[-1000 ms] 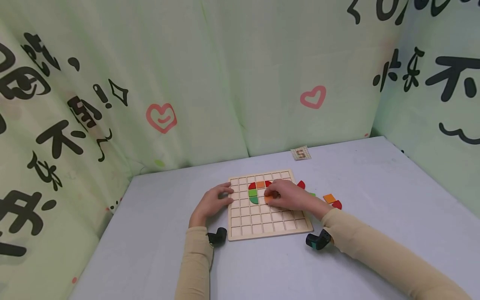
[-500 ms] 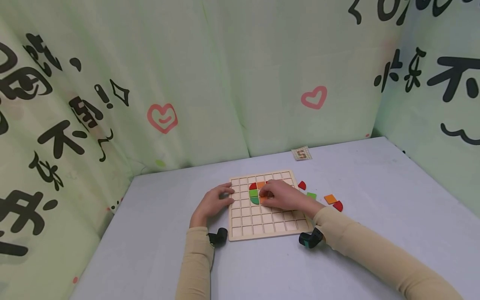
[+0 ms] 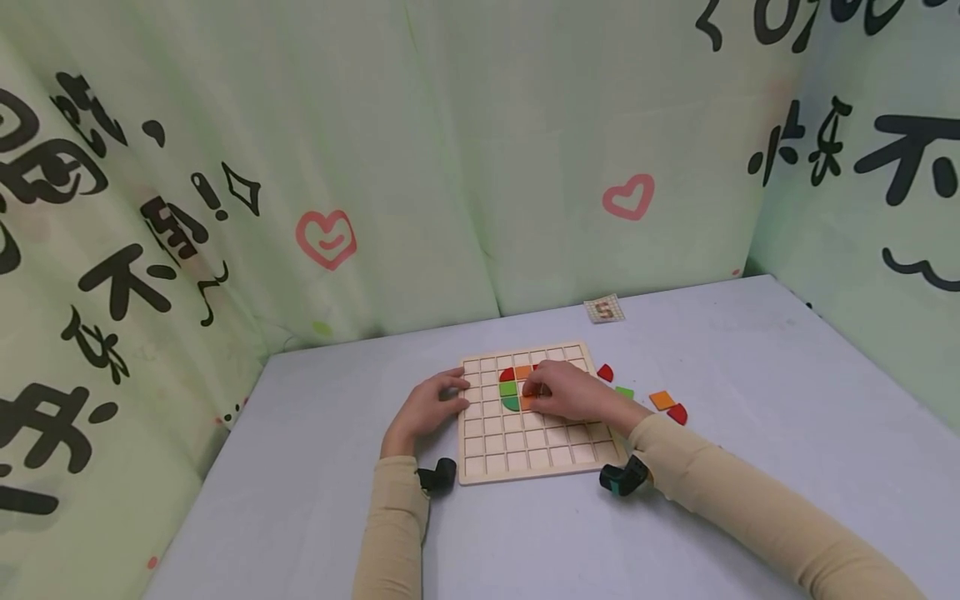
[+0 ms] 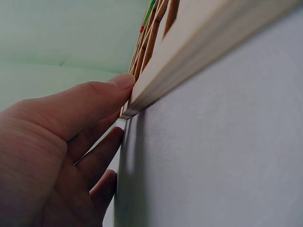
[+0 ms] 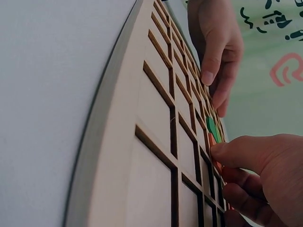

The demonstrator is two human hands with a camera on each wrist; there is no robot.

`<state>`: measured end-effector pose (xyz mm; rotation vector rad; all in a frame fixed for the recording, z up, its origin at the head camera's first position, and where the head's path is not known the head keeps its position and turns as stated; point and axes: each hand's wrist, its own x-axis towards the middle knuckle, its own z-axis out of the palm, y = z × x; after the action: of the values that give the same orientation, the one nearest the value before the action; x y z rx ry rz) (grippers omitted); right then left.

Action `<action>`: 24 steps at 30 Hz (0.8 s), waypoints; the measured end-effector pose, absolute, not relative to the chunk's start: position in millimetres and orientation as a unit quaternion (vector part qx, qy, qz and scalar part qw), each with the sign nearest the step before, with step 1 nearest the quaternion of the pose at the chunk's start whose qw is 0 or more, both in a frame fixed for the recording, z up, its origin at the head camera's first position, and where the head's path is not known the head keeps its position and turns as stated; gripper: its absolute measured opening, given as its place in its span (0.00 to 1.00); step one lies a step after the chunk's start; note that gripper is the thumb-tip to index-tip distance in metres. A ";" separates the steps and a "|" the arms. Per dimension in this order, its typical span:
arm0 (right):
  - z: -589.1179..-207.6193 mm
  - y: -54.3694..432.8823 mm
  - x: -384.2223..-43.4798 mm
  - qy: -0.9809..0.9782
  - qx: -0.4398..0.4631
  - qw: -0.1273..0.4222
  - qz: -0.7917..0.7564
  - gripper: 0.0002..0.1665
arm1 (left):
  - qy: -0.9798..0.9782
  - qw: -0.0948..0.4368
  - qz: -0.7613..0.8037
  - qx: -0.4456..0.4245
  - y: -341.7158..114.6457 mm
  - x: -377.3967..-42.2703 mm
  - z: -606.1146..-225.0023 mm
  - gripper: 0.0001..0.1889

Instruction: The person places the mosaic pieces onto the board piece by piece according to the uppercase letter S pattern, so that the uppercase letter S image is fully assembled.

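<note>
A wooden grid board [image 3: 540, 463] lies on the table. My left hand [image 3: 433, 408] touches its left edge; in the left wrist view the thumb [image 4: 124, 81] rests against the rim, the fingers fairly straight. My right hand [image 3: 566, 392] reaches over the middle of the board. Its thumb and fingers pinch an orange tile [image 5: 212, 141] at a cell beside the dark green quarter-round tile [image 3: 511, 403]. Above that sit a light green square tile [image 3: 508, 388], a red quarter-round tile [image 3: 507, 375] and an orange square tile [image 3: 522, 372]. The hand partly hides another red tile.
Right of the board lie loose tiles: a red quarter-round [image 3: 605, 372], a green one [image 3: 624, 392], an orange square [image 3: 662, 400] and another red quarter-round [image 3: 678, 414]. A small patterned card [image 3: 603, 309] lies near the table's back edge, before a printed curtain [image 3: 450, 167].
Over the second my right hand has shifted slightly left with the orange tile, to beside the green tiles. Since half a second ago it has hardly moved. The left hand stays at the board's edge.
</note>
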<state>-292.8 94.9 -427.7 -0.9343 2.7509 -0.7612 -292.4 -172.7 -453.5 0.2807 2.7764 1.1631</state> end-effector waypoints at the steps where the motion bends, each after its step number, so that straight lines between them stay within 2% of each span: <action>1: -428.0 95.2 -292.7 0.914 -0.309 0.071 -0.253 0.09 | 0.917 0.060 0.384 0.093 -172.6 -292.1 -453.5 0.17; 24: -427.7 94.8 -294.5 0.913 -0.317 0.061 -0.250 0.09 | 0.917 0.059 0.383 0.093 -171.6 -290.5 -451.7 0.16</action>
<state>-294.5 94.8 -427.7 -0.9584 2.7609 -0.7564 -290.5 -171.6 -451.7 0.2812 2.7769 1.1607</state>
